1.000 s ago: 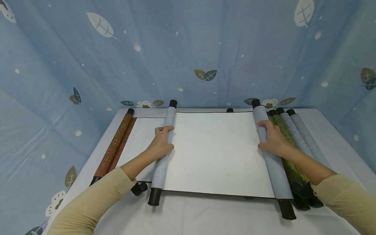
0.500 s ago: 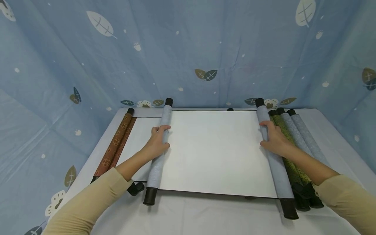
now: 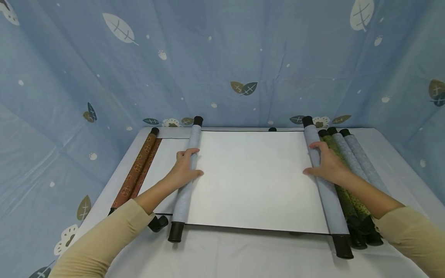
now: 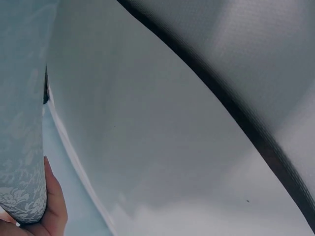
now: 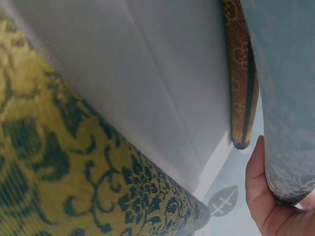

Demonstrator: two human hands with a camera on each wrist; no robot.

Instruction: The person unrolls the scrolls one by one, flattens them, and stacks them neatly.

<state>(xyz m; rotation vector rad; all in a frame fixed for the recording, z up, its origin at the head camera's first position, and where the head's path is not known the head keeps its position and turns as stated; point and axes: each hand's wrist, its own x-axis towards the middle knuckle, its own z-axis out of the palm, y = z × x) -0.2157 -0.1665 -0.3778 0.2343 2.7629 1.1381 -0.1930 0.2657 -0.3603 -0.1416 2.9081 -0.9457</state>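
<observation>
A blue-backed scroll lies partly unrolled, its white sheet (image 3: 257,181) spread between two light blue rolls with black rod ends. My left hand (image 3: 182,170) grips the left roll (image 3: 182,204) near its middle; in the left wrist view, fingers (image 4: 55,201) wrap the patterned blue roll (image 4: 22,147). On the other side, my right hand (image 3: 329,166) holds the right roll (image 3: 328,206), thumb on the inner side. The right wrist view has that blue roll (image 5: 290,108) with fingers (image 5: 258,187) curled around it. The sheet appears raised above what lies below.
Brown patterned rolls (image 3: 135,170) lie at the left, beside another white sheet (image 3: 170,154) partly under the blue scroll. Green-yellow scrolls (image 3: 335,154) and grey-blue scrolls (image 3: 361,158) lie at the right. A white-covered table (image 3: 222,258) supports everything, against a blue leaf-print curtain (image 3: 194,58).
My left hand has moved left with its roll, and my right hand slightly right with the other. The white span between the rolls has widened, mostly in the first half second.
</observation>
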